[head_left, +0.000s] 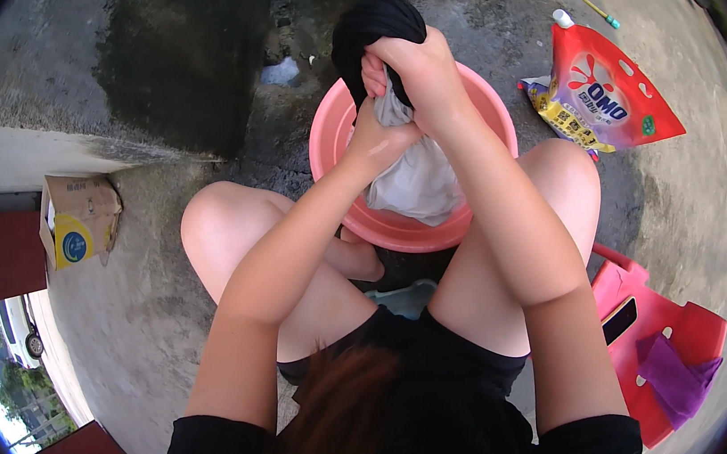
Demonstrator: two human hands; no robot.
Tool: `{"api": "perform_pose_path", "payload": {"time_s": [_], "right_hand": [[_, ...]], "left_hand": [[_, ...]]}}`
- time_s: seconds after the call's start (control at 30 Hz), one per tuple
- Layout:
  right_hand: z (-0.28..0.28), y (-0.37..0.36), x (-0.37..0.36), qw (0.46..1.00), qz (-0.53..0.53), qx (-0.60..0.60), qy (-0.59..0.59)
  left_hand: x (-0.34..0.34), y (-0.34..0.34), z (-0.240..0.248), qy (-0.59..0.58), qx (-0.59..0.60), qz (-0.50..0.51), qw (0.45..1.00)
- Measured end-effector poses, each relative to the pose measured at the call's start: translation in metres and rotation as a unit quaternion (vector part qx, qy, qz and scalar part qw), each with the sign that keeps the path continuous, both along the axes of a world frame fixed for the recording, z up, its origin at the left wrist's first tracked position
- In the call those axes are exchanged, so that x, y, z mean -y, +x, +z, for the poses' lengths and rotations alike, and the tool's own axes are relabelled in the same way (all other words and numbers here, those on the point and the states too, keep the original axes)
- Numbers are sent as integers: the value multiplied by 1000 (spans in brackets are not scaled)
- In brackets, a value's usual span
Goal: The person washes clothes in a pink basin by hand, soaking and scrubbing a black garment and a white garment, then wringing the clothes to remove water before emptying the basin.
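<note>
Both my hands grip a bunched wet-looking cloth over a pink basin [322, 146]. My right hand [418, 65] is closed around the black cloth [377, 27], which bulges up past the basin's far rim. Just below it, my left hand [380, 144] is wrapped round a twisted grey-white cloth [393, 109]. More white cloth [420, 184] lies in the basin under my hands. Whether the black and white parts are one garment I cannot tell, as my fingers cover where they meet. The basin stands on the ground between my knees.
A red detergent pouch [607, 93] with a white cap stands right of the basin. Near my right side, a red plastic chair [698, 323] holds a phone [619, 320] and a purple cloth [678, 379]. A cardboard box [82, 217] sits at left. Dark wet patches mark the concrete [178, 44].
</note>
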State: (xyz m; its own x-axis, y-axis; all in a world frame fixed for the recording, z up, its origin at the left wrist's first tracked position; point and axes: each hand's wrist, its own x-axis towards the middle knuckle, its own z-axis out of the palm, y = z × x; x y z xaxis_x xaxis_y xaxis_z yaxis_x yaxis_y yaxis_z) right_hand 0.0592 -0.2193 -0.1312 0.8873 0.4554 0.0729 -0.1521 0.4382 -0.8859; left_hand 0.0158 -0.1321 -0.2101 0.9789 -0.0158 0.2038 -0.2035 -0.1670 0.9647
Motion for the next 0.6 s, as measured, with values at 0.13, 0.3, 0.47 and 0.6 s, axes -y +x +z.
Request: {"api": "perform_pose_path", "payload": {"time_s": [0.13, 0.3, 0.47, 0.6], "right_hand": [[7, 4, 7, 988, -7, 87, -130], [-3, 18, 26, 936, 32, 255, -240], [-4, 11, 40, 884, 130, 267, -362], [-35, -9, 27, 867, 12, 321, -382]], "left_hand": [[-9, 0, 24, 2, -24, -40, 999], [-20, -6, 56, -142, -56, 0, 988], [-50, -1, 83, -258, -87, 56, 960], [-53, 5, 89, -235, 16, 50, 970]]}}
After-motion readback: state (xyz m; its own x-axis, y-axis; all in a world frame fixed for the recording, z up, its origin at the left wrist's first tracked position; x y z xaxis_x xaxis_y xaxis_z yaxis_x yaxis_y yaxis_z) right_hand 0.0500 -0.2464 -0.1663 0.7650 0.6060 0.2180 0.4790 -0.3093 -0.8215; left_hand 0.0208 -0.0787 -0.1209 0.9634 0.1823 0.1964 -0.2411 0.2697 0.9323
